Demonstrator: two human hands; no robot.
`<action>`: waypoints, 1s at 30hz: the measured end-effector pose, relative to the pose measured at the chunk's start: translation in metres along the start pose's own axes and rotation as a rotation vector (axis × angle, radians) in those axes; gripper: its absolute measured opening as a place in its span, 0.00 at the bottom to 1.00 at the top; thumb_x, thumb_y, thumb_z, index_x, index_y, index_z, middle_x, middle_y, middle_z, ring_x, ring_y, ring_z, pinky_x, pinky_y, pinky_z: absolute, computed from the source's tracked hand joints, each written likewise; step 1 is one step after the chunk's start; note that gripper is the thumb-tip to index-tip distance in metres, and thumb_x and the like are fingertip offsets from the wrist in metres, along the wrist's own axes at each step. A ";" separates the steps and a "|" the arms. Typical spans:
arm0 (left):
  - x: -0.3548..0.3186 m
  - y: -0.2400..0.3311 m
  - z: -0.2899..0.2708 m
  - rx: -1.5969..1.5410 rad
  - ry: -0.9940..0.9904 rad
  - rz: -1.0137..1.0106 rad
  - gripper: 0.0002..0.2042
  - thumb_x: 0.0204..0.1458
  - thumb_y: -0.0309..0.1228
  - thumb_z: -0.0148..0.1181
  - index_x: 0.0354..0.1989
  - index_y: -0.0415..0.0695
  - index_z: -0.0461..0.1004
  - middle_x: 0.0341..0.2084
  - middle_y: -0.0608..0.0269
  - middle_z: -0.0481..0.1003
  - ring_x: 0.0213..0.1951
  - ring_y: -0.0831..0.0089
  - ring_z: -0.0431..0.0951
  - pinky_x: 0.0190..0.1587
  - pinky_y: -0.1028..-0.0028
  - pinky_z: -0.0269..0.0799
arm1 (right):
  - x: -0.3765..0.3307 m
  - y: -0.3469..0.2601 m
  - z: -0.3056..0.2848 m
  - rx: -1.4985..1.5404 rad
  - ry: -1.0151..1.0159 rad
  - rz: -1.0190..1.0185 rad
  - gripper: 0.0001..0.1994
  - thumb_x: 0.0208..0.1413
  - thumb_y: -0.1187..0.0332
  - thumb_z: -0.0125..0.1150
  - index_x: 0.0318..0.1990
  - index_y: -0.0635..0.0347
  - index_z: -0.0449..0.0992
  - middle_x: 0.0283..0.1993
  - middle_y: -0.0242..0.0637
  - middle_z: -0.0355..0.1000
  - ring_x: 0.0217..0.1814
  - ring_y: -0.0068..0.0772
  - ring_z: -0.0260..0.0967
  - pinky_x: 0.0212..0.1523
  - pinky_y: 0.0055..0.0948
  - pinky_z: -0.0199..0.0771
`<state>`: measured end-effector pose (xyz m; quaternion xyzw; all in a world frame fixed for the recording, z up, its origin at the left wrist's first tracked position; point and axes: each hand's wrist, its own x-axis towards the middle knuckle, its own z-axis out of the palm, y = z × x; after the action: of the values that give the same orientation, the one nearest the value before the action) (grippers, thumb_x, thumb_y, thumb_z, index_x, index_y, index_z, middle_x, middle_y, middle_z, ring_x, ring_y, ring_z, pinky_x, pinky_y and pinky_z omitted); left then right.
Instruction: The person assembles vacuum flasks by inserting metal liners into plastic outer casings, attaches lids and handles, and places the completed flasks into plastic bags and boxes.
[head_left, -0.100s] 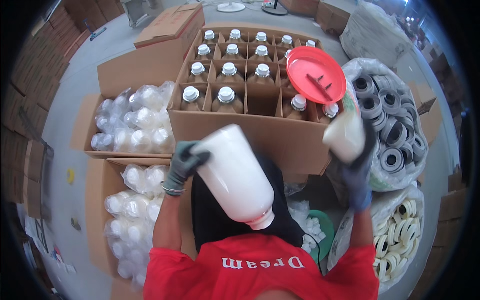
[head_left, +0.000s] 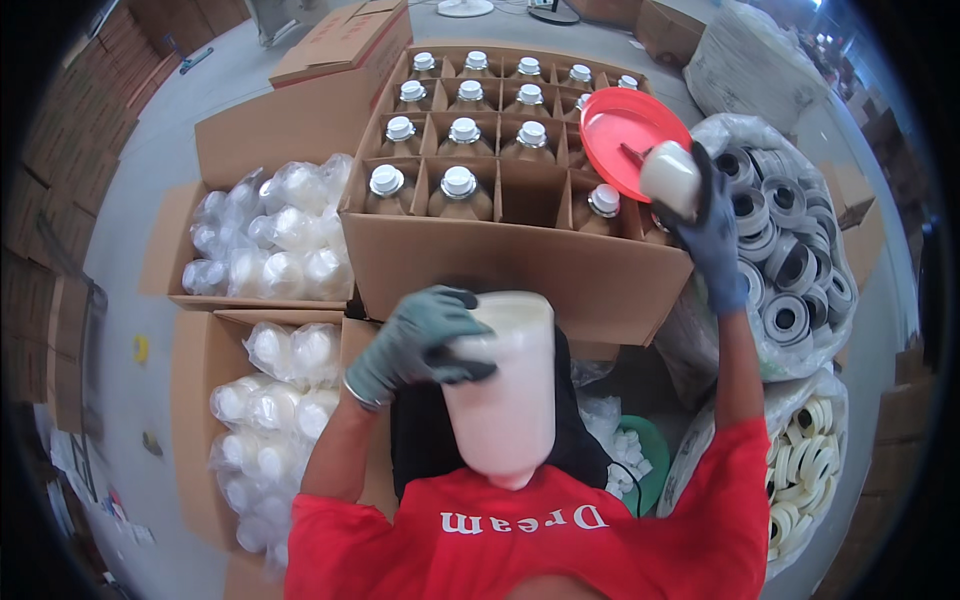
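My left hand (head_left: 420, 340), in a grey-green glove, grips a large white plastic bottle (head_left: 505, 400) by its side near the base. The bottle's neck points down toward my red shirt. Held in my gloved right hand (head_left: 715, 235) is a small white cylinder (head_left: 670, 178); its exact kind is unclear. That hand is over the right front corner of a divided carton (head_left: 520, 265), beside a red round dish (head_left: 620, 120) with a dark reddish tool in it. Brown-looking bottles with white caps (head_left: 458, 182) stand in the carton's cells; one front cell (head_left: 530, 200) shows no bottle.
Two open cartons at left hold white bottles in clear plastic (head_left: 275, 405). On the right, one clear bag holds grey rings (head_left: 785, 315), another cream rings (head_left: 800, 455). A green basin (head_left: 650, 460) with small white pieces sits low by my leg. More cartons (head_left: 330, 45) stand behind.
The bottle in my left hand has swung to the right, its neck now pointing more straight down at me. My right hand has moved up with the white cylinder, to the red dish's edge.
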<state>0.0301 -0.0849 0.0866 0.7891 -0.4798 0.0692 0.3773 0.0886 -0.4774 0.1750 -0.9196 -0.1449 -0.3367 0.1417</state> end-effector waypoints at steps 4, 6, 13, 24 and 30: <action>-0.053 0.029 0.013 -0.308 -0.148 -0.179 0.27 0.45 0.51 0.65 0.49 0.46 0.77 0.43 0.56 0.77 0.51 0.54 0.73 0.65 0.52 0.54 | 0.007 0.014 0.097 -0.502 -0.093 0.017 0.34 0.47 0.54 0.67 0.63 0.46 0.65 0.59 0.54 0.64 0.58 0.58 0.62 0.54 0.49 0.65; -0.076 0.023 0.013 -0.479 -0.060 -0.346 0.30 0.50 0.57 0.56 0.50 0.43 0.76 0.46 0.56 0.77 0.53 0.55 0.73 0.67 0.53 0.51 | 0.019 -0.035 0.129 -0.150 0.015 -0.218 0.24 0.48 0.59 0.66 0.54 0.52 0.73 0.57 0.51 0.65 0.55 0.56 0.64 0.54 0.48 0.66; -0.060 0.011 0.014 -0.909 0.284 -0.536 0.20 0.63 0.38 0.51 0.55 0.34 0.70 0.45 0.56 0.77 0.50 0.69 0.75 0.55 0.71 0.68 | 0.036 -0.149 0.263 0.121 -0.645 -0.282 0.36 0.44 0.55 0.67 0.62 0.54 0.63 0.53 0.54 0.67 0.52 0.53 0.70 0.51 0.46 0.72; -0.034 -0.063 -0.021 -1.627 0.660 -0.667 0.41 0.53 0.66 0.47 0.67 0.47 0.54 0.61 0.52 0.61 0.56 0.56 0.69 0.55 0.49 0.71 | 0.042 -0.186 0.060 0.499 0.064 -0.438 0.34 0.42 0.65 0.73 0.57 0.65 0.66 0.48 0.49 0.70 0.45 0.52 0.70 0.46 0.42 0.70; -0.009 -0.073 -0.053 -1.432 0.765 -0.454 0.26 0.59 0.51 0.54 0.60 0.48 0.67 0.53 0.67 0.71 0.53 0.72 0.71 0.61 0.71 0.63 | -0.063 -0.174 0.072 0.517 -0.076 -0.579 0.36 0.41 0.61 0.73 0.59 0.62 0.66 0.59 0.52 0.64 0.58 0.53 0.64 0.56 0.45 0.65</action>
<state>0.0977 -0.0246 0.0811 0.3586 -0.0767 -0.0670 0.9279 0.0213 -0.3030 0.1089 -0.7865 -0.4835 -0.2808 0.2622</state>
